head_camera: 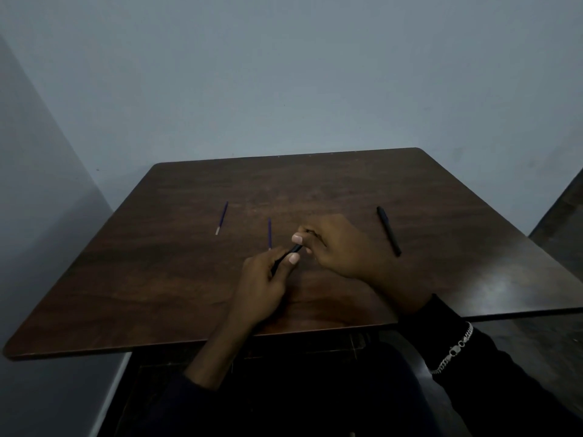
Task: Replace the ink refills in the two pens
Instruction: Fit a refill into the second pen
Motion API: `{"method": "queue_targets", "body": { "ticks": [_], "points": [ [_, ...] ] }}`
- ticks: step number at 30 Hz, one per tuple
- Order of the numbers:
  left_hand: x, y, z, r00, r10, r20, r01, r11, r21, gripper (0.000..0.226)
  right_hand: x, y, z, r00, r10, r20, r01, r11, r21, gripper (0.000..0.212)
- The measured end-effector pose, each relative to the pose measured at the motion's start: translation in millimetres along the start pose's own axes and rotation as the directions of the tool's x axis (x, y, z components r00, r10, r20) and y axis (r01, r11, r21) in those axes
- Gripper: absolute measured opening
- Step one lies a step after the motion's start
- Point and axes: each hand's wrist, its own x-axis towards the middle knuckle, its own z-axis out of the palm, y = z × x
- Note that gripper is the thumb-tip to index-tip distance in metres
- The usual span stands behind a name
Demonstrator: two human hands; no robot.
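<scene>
Both my hands hold one black pen (286, 257) just above the middle of the dark wooden table (157, 279). My left hand (260, 288) grips its lower barrel; my right hand (340, 247) pinches its upper end between thumb and fingers. A second black pen (389, 230) lies on the table to the right of my right hand. Two thin blue refills lie flat: one refill (221, 218) at the left with a pale tip, the other refill (269, 233) just beyond my left hand. Most of the held pen is hidden by my fingers.
The table stands against a pale blue wall (284, 74). Its near edge (189, 342) runs just in front of my forearms. A silver chain bracelet (454, 350) sits on my right wrist over a dark sleeve.
</scene>
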Motion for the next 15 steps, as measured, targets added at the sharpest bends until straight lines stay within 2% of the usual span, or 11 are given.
{"method": "queue_targets", "body": {
  "ticks": [3,6,8,12,15],
  "points": [
    [-0.4,-1.9,1.3,1.000,-0.001,-0.012,0.001,1.000,0.017,0.026,2.5,1.1,-2.6,0.999,0.044,0.023,-0.044,0.999,0.023,0.022],
    [-1.2,-0.6,3.0,0.998,0.043,-0.040,-0.041,0.997,0.061,0.019,7.5,2.2,-5.0,0.989,0.110,0.102,-0.102,0.992,-0.073,0.045],
    [-2.0,0.3,2.8,0.998,0.048,-0.036,-0.046,0.997,0.059,0.022,8.2,2.6,-5.7,0.983,0.119,0.139,-0.110,0.992,-0.065,0.055],
    [-3.0,0.0,1.0,1.000,0.019,-0.018,-0.018,1.000,0.004,0.027,2.2,7.0,-3.2,0.995,0.043,0.090,-0.051,0.995,0.081,0.049],
    [-1.2,0.2,-0.6,1.000,-0.014,0.017,0.014,1.000,-0.027,0.029,0.3,10.7,1.0,0.998,0.003,0.056,-0.008,0.995,0.102,0.047]
  ]
}}
